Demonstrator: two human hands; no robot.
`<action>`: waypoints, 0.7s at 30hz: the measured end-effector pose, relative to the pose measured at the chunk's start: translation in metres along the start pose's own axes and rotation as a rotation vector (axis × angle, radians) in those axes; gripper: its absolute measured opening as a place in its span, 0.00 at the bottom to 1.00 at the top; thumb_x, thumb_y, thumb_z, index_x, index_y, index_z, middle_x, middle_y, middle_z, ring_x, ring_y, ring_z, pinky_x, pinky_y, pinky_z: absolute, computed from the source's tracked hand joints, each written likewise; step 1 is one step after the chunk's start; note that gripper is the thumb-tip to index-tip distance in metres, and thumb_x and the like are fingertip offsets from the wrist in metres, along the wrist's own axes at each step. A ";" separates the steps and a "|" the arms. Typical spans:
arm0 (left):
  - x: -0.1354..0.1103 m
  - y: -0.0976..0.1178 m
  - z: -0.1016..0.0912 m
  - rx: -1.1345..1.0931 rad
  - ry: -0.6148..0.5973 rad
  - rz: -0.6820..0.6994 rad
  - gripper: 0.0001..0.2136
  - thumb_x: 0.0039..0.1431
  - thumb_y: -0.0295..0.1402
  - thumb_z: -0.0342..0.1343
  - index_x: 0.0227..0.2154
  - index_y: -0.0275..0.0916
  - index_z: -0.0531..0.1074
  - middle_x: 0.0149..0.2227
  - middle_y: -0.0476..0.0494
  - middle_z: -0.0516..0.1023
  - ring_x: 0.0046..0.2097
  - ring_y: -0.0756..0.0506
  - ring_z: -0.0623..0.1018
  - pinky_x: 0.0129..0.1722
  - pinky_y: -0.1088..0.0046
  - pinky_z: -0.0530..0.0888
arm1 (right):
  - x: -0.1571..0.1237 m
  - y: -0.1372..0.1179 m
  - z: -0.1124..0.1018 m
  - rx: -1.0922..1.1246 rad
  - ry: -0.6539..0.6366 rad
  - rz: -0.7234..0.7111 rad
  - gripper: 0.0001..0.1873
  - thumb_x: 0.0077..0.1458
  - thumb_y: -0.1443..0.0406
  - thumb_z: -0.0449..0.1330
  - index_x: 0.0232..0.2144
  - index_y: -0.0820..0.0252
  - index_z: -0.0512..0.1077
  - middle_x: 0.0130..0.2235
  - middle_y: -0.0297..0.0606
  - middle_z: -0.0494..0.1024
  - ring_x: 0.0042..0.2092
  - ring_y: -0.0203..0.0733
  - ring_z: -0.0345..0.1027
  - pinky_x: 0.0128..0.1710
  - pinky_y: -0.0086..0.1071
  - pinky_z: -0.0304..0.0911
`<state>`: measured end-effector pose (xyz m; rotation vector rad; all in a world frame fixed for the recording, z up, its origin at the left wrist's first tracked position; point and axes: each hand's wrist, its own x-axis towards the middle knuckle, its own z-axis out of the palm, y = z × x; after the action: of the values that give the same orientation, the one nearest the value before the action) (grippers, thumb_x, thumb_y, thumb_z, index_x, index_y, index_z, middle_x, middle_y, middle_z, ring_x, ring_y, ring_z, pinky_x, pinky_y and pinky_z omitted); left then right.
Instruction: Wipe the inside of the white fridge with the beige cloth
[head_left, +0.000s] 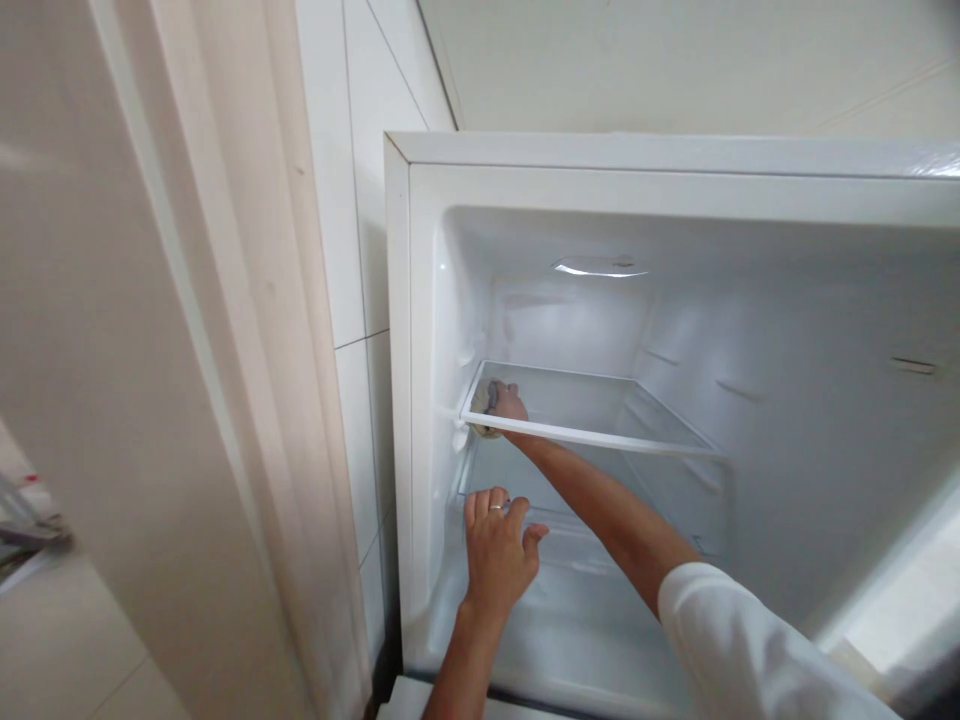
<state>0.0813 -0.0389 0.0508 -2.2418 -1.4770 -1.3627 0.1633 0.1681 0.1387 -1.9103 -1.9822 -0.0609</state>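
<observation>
Under the glass shelf (600,437), the right hand (511,403) clutches a bunched pale cloth (484,398).

Glossy white plastic, clear glass and one soft cloth

The fridge liner (787,330) is smooth white plastic with a wet-looking shine. The upper shelf (600,400) is clear, smooth glass, and its rim (592,437) is glossy white plastic. At the shelf's nine o'clock corner the right hand (511,402) grips a pale cloth (484,400), soft, matt and crumpled. The lower shelf (555,520) looks like the same clear glass. The ring (496,507) on the left hand (496,555) is polished metal. The sleeve (742,640) at five o'clock is matt white woven fabric. The wall tiles (360,200) at eleven o'clock are glazed and shiny, and the beige panel (97,300) at nine o'clock is smooth and dull.
</observation>
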 end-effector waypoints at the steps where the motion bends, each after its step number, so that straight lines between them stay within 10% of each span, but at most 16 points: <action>1: 0.000 0.000 0.001 -0.004 0.007 0.002 0.07 0.59 0.39 0.64 0.37 0.43 0.76 0.39 0.42 0.74 0.44 0.39 0.71 0.50 0.55 0.67 | 0.008 0.004 0.001 0.019 0.024 0.027 0.32 0.64 0.64 0.51 0.68 0.51 0.51 0.61 0.52 0.63 0.54 0.49 0.71 0.50 0.36 0.68; 14: 0.000 -0.004 0.007 -0.037 0.052 -0.011 0.08 0.54 0.33 0.66 0.38 0.44 0.76 0.38 0.44 0.75 0.43 0.39 0.70 0.48 0.58 0.65 | 0.059 0.016 0.035 0.411 0.286 0.366 0.20 0.63 0.62 0.54 0.57 0.55 0.63 0.56 0.46 0.67 0.45 0.42 0.72 0.45 0.35 0.67; 21: 0.001 -0.004 0.003 -0.011 0.027 0.015 0.07 0.60 0.37 0.62 0.40 0.44 0.78 0.40 0.42 0.76 0.44 0.39 0.70 0.50 0.58 0.64 | 0.053 0.075 0.029 0.681 0.398 0.619 0.22 0.60 0.61 0.62 0.54 0.62 0.67 0.51 0.47 0.71 0.46 0.44 0.70 0.47 0.41 0.68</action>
<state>0.0803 -0.0353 0.0483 -2.2278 -1.4447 -1.3941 0.2289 0.2326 0.1105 -1.7637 -0.9247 0.3307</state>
